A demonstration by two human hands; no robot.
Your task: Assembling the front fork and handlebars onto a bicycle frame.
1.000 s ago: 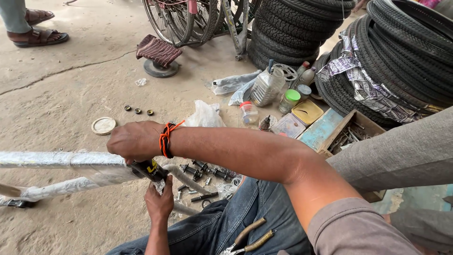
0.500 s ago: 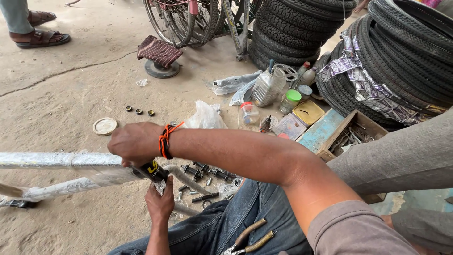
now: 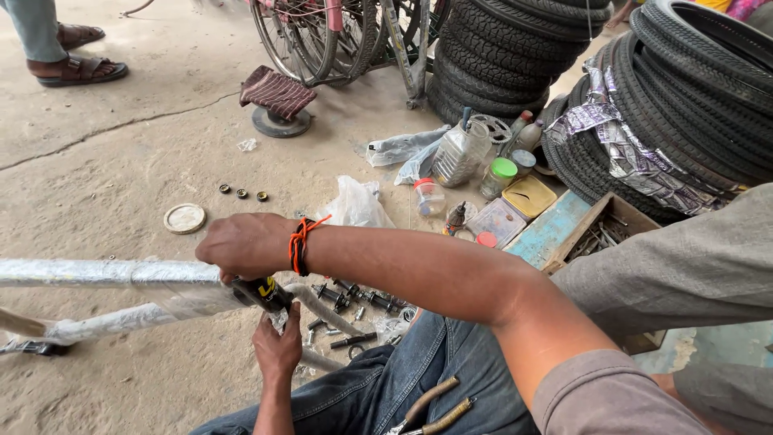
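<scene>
With your right hand (image 3: 245,246) clamped over the wrapped bicycle frame (image 3: 121,274) lying across the floor and your left hand (image 3: 278,350) seemingly pinching its black joint from below, any slip could roll the frame onto the loose bolts (image 3: 354,294).

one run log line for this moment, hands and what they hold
right hand: grips plastic-wrapped bicycle frame tube | left hand: at black frame joint | pliers: on lap

A single head-worn camera looks steeply down from close above the person's lap. It faces outward across the concrete floor (image 3: 121,161), with stacked tyres (image 3: 515,48) far right.
</scene>
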